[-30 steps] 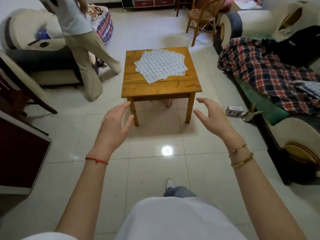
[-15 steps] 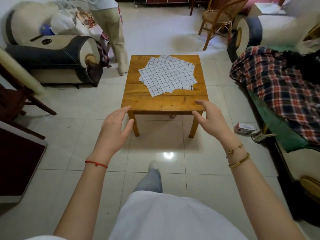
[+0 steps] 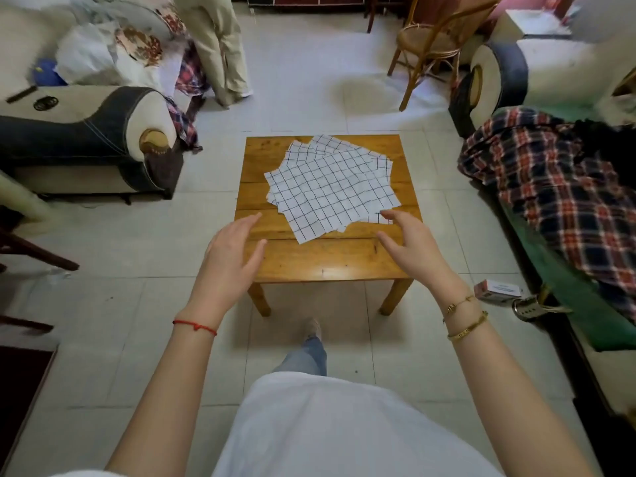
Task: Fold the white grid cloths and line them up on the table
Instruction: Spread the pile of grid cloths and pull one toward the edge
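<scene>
**On the wooden table: cloths fanned, hands poised to take the top one**

At the centre of the wooden table (image 3: pixel 327 259) lie the white grid cloths (image 3: pixel 332 187), unfolded and overlapped at skewed angles, so each sheet's corners poke out and can be picked off singly. The left hand (image 3: pixel 232 258) hovers at about 8 o'clock from the pile, fingers spread, holding nothing. The right hand (image 3: pixel 411 246) reaches in at 5 o'clock, empty and loosely curled, fingertips at the pile's nearest corner; whether they touch cannot be told. Folding probably hasn't begun. The table's bare near strip likely leaves room for the folded row.
</scene>
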### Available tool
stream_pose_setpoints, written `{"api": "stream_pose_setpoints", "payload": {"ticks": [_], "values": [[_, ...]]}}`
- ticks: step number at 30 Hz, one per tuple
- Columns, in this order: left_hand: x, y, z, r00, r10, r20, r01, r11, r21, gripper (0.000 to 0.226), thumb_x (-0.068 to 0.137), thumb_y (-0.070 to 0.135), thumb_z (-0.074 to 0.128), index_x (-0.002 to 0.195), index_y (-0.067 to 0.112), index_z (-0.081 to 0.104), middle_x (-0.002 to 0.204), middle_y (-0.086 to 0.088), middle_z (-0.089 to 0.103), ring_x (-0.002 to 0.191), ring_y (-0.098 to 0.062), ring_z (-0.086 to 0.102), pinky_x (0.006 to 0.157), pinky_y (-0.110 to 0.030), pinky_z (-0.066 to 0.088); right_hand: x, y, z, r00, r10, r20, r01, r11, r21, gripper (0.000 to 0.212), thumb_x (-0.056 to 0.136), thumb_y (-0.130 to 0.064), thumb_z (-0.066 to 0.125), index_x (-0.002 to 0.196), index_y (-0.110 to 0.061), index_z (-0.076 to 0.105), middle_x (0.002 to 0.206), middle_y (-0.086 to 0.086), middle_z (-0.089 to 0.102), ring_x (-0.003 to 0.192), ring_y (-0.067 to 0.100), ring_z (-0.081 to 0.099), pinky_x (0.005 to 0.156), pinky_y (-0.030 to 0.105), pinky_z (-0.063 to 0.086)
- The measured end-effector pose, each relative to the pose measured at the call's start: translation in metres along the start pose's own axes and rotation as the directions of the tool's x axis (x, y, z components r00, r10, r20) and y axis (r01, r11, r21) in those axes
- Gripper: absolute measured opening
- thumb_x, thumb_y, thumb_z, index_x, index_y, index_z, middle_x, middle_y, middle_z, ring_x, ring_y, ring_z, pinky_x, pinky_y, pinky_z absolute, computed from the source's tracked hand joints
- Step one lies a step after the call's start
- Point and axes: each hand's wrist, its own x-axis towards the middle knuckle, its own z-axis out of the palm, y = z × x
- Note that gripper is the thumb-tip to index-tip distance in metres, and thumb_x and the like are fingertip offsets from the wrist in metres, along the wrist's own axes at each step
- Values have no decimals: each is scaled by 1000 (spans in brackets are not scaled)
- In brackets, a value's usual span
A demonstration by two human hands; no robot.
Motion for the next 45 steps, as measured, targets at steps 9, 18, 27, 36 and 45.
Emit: {"api": "stream_pose_setpoints", "payload": {"ticks": [9,18,27,36,45], "values": [[139,-22,4,997,27,67,-28,999,24,48,99,35,46,145,27,36,146,5,43,136,-14,38,112,-44,36,127,-2,18,997,77,9,-77,994,77,46,94,-29,54,137,-15,45,138,-1,49,129,13,41,106,27,33],[197,-45,25,995,25,93,-28,999,34,46,98,30,48,144,23,40,144,3,47,135,-15,40,111,-44,37,172,16,44,990,123,66,-127,989,69,44,94,-25,54,136,-13,46,137,1,50,129,14,41,104,22,29],[232,-69,60,991,-47,124,36,995,89,43,97,23,51,140,22,45,139,1,51,130,-16,44,111,-39,37,212,41,80,982,125,144,-138,987,81,37,93,-26,55,128,-14,51,128,1,55,121,17,47,104,38,41],[273,-110,112,970,-64,235,30,989,146,46,96,15,51,141,18,44,142,-2,48,134,-18,40,112,-37,29,260,54,151,957,143,252,-162,985,57,32,91,-29,59,120,-16,55,114,-1,57,106,14,52,93,33,47],[331,-194,151,920,-7,391,-75,978,194,50,93,10,50,142,15,43,144,-7,46,135,-25,37,111,-43,32,279,73,248,865,294,407,-286,955,-83,32,87,-26,62,117,-14,58,116,4,59,105,20,56,92,37,49]]}}
